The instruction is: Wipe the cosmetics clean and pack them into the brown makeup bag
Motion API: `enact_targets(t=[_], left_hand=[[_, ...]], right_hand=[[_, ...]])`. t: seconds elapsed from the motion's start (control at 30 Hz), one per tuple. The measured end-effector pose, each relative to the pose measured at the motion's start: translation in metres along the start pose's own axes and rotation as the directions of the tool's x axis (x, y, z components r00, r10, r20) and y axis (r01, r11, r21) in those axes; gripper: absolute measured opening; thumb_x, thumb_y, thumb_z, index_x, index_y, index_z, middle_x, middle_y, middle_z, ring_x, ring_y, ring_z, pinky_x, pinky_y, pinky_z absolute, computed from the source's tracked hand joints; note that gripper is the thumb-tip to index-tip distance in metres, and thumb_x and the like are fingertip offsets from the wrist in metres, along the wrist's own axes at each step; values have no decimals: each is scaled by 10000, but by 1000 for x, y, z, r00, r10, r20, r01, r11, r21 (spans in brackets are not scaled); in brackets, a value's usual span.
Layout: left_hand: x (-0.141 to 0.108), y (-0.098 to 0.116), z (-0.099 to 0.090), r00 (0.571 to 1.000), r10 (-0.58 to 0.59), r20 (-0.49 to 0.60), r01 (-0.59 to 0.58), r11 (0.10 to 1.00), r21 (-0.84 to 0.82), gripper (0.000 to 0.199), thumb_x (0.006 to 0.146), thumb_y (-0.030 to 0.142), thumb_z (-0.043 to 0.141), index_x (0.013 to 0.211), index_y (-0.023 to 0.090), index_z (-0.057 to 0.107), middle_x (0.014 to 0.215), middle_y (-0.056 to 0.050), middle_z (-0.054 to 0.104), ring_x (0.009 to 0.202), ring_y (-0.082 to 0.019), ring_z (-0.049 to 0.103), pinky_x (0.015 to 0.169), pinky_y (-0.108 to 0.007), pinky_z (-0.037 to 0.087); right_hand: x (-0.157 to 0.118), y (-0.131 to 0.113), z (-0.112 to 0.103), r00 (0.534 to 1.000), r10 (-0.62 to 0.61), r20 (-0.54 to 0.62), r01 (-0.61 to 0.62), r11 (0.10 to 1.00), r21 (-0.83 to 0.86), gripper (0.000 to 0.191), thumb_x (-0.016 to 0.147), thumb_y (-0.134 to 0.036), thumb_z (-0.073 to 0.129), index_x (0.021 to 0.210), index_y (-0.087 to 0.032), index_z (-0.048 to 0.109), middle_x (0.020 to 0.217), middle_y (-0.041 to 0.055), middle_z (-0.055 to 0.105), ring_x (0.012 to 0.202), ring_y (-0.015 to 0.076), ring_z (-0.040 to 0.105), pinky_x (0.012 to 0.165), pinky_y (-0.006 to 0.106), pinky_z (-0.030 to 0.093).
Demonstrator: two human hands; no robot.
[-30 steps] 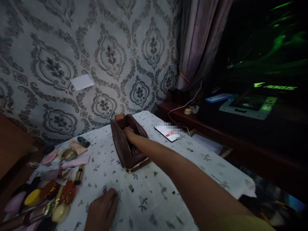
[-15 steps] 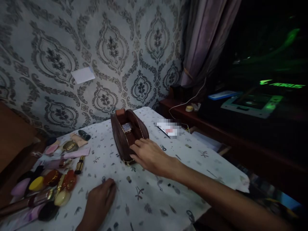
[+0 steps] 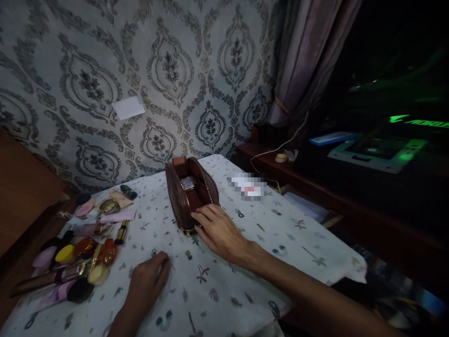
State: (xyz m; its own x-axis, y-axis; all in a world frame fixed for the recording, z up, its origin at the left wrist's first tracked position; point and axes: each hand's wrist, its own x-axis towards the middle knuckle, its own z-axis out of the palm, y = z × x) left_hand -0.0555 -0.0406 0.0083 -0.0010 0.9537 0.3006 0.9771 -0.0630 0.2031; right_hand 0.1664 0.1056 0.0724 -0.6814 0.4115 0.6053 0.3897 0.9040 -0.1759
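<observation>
A brown zippered bag (image 3: 177,201) stands open on the patterned tablecloth (image 3: 245,290), with a glittery silver item (image 3: 188,182) inside it. My right hand (image 3: 219,231) is at the bag's near right edge, its fingers closed on the rim. Nearer the front, my left hand (image 3: 149,276) rests on the cloth with its fingers curled; whether anything is under them is hidden. To the left lies a spread of cosmetics, among them a yellow-lidded jar (image 3: 65,253), a pink tube (image 3: 121,216) and a small black and gold bottle (image 3: 121,232).
Behind the table is a patterned wall with a white paper (image 3: 128,107) on it. A blurred white item (image 3: 249,186) lies right of the bag. Farther right are a dark red desk (image 3: 312,180), a white cable and a dark screen with green lettering.
The view has shifted slightly, so the scene sits a little farther right. My right hand stays at the bag's edge and my left hand still rests on the cloth.
</observation>
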Motion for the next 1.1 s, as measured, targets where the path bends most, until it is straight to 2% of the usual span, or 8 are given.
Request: enact_targets(t=[0.23, 0.37, 0.5, 0.63, 0.77, 0.9, 1.0, 1.1], left_hand=[[0, 4, -4, 1000, -3, 16, 2, 999, 36, 194, 981, 279, 394, 905, 235, 567, 750, 8, 727, 662, -182, 711, 605, -264, 464], [-1, 4, -6, 999, -24, 39, 23, 999, 28, 243, 993, 286, 367, 888, 226, 578, 751, -11, 719, 666, -186, 698, 614, -267, 457], [-2, 1, -11, 993, -103, 54, 107, 991, -84, 294, 1009, 307, 329, 851, 224, 562, 693, -4, 674, 623, -170, 653, 604, -256, 429], [-9, -3, -22, 983, -177, 53, 184, 965, -185, 296, 1011, 339, 332, 822, 229, 530, 682, 10, 636, 625, -155, 616, 625, -245, 412], [-27, -16, -36, 957, -290, 13, 286, 935, -210, 308, 1011, 365, 330, 815, 227, 523, 644, 24, 582, 606, -140, 567, 625, -240, 389], [-57, -44, -60, 877, -462, -133, 429, 876, -219, 336, 1005, 386, 332, 777, 215, 510, 640, 23, 550, 597, -133, 532, 603, -241, 366], [-84, -76, -83, 759, -597, -260, 567, 802, -188, 316, 991, 396, 353, 829, 209, 549, 656, 16, 574, 606, -146, 542, 604, -247, 377], [-113, -113, -106, 626, -681, -379, 697, 707, -117, 296, 980, 404, 375, 961, 203, 590, 812, -33, 664, 753, -195, 621, 690, -279, 432]], right_hand=[[2, -1, -1, 1000, 1, -1, -1, 997, 74, 240, 953, -174, 474, 1112, -147, 652, 1057, 135, 664, 1012, 260, 589, 892, 461, 533], [3, -6, 4, 998, -32, -62, 34, 999, 31, 235, 943, -156, 474, 1065, -149, 674, 1109, 151, 653, 1080, 281, 583, 978, 517, 501], [3, -12, 14, 982, -78, -173, 80, 997, 7, 228, 941, -151, 474, 1055, -153, 671, 1166, 158, 643, 1183, 291, 565, 1082, 583, 420], [2, -20, 26, 948, -129, -292, 155, 986, 67, 195, 924, -128, 507, 1041, -168, 658, 1180, 147, 642, 1214, 283, 567, 1097, 581, 420], [2, -30, 41, 937, -223, -269, 278, 943, 185, 207, 918, -128, 530, 1073, -188, 654, 1148, 130, 665, 1184, 282, 597, 1018, 527, 505], [-3, -38, 61, 927, -303, -221, 357, 895, 269, 202, 923, -132, 538, 1083, -178, 651, 1082, 126, 689, 1107, 266, 636, 926, 461, 559], [-10, -41, 74, 930, -311, -197, 362, 874, 323, 206, 939, -162, 525, 1089, -197, 662, 1053, 111, 701, 1068, 252, 655, 916, 447, 565], [-15, -41, 84, 934, -308, -181, 354, 866, 352, 203, 944, -185, 520, 1076, -207, 672, 1036, 105, 708, 1045, 249, 665, 902, 439, 573]])
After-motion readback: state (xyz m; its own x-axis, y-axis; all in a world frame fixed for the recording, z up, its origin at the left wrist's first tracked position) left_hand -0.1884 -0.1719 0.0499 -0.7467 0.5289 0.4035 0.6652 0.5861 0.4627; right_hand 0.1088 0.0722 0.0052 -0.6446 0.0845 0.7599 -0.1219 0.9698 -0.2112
